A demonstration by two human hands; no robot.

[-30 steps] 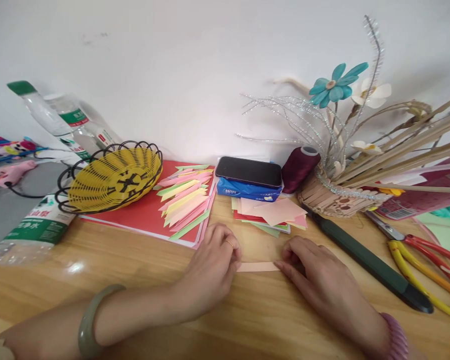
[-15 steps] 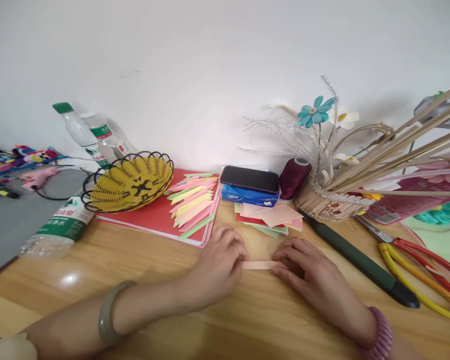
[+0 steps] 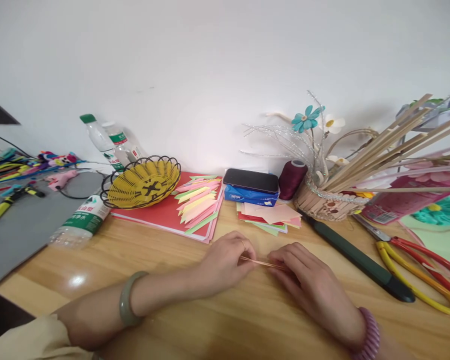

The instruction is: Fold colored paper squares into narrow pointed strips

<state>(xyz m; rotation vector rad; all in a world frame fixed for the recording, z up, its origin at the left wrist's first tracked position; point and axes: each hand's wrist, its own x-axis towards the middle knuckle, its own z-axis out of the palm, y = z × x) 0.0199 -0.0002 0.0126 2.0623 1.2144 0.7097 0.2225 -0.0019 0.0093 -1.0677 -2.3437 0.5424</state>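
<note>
A narrow folded strip of pale pink paper (image 3: 262, 262) stretches between my two hands, seen nearly edge-on. My left hand (image 3: 228, 257) pinches its left end between thumb and fingers. The strip's right end is in the closed fingers of my right hand (image 3: 309, 277), which partly hide it. Just beyond the hands lies a small stack of coloured paper pieces (image 3: 270, 214). Folded strips of pink, yellow and green paper (image 3: 198, 202) are fanned out on red sheets (image 3: 153, 218) to the left.
A yellow basket (image 3: 146, 185) and a plastic bottle (image 3: 83, 220) stand left. At the back are a phone (image 3: 251, 180) on a blue tissue pack (image 3: 249, 195) and a purple thread spool (image 3: 292, 179). A dark green tool (image 3: 360, 260) and scissors (image 3: 427, 260) lie right.
The paper strip, flat on the table before, is now turned on edge between my hands. My left hand has moved slightly right; the camera view has shifted a little left.
</note>
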